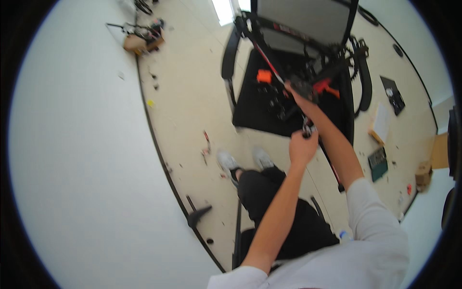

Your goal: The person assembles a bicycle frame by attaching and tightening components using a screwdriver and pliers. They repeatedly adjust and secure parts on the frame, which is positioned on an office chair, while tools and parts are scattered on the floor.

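In the head view, a bicycle frame [269, 60] is spanning a black chair [252, 108] ahead of the person. The left hand [303, 148] is holding a small metallic part [308, 128] in a nearly closed grip. The right hand [304, 101] is touching a dark part [303, 87] farther up; blur is hiding how closed its grip is.

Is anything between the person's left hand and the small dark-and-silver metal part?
Nothing visible: the left hand appears closed on the near end of the small dark-and-silver metal part. The bare right forearm passes to the right, not between them.
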Tool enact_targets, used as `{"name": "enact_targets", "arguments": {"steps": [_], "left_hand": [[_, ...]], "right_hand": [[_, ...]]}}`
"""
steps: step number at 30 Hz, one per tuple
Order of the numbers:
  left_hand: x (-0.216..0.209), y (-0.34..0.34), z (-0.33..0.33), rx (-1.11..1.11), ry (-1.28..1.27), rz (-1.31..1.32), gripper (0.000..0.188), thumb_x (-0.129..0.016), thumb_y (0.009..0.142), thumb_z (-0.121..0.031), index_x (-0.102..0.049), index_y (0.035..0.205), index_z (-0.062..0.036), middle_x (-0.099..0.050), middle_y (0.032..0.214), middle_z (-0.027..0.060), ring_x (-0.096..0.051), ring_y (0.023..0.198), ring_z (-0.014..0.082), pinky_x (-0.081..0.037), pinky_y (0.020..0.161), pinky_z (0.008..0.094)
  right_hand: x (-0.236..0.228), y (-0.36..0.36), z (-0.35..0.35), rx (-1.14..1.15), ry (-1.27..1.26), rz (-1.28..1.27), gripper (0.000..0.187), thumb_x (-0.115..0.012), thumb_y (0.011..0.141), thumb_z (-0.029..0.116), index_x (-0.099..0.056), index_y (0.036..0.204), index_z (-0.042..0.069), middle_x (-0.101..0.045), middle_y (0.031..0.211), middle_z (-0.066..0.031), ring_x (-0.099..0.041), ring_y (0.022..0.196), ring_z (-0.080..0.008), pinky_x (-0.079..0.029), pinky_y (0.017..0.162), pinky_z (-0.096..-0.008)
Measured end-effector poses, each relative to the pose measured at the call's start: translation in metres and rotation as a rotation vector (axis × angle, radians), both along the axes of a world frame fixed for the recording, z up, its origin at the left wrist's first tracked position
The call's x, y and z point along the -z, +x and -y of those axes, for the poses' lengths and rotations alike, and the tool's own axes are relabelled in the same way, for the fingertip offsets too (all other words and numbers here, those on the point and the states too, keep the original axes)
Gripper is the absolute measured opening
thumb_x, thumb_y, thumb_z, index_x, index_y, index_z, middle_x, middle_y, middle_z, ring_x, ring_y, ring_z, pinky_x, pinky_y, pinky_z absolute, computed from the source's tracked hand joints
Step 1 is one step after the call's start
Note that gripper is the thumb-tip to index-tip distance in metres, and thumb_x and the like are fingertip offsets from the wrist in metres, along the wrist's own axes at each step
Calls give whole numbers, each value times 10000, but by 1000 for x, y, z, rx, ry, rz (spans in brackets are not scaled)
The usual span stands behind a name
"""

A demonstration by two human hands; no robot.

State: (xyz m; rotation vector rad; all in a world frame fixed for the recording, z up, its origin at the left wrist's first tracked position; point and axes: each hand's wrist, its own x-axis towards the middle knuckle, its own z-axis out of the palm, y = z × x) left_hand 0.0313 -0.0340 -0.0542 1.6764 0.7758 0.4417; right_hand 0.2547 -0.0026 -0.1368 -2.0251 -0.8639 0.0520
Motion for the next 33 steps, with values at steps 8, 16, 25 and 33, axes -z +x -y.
{"name": "enact_targets", "arguments": {"steps": [8,16,25,33], "left_hand": [[-8,-10,-21,193,-209,-195,427,-635,814,-406,-606,698,4,-592,599,128,-571,549,284,-430,537,385],[-23,-48,-28,116,-325,-227,338,-615,854,-303,-558,651,-39,-546,544,44,-489,430,127,-357,404,308],[-14,-44,-30,143,-291,-235,323,-627,858,-282,-565,683,-18,-546,554,43,-487,461,114,-378,451,287],[-9,-19,-17,198,-168,-145,360,-615,824,-343,-599,673,-16,-549,525,43,-517,413,143,-377,388,305]], "right_hand": [[3,-25,-10,-110,628,-685,220,-587,929,267,-659,822,89,-643,729,-30,-603,683,-119,-476,623,-305],[22,-30,-27,-99,398,-467,182,-572,969,180,-664,1074,64,-687,895,-26,-630,758,-110,-505,670,-286],[103,11,-33,-172,360,-360,374,-632,827,67,-603,1197,113,-618,1227,-79,-570,1151,-217,-459,1001,-376],[144,56,-15,-174,418,-368,491,-651,839,45,-470,1290,120,-578,1214,-25,-528,1123,-168,-389,973,-373]]}}
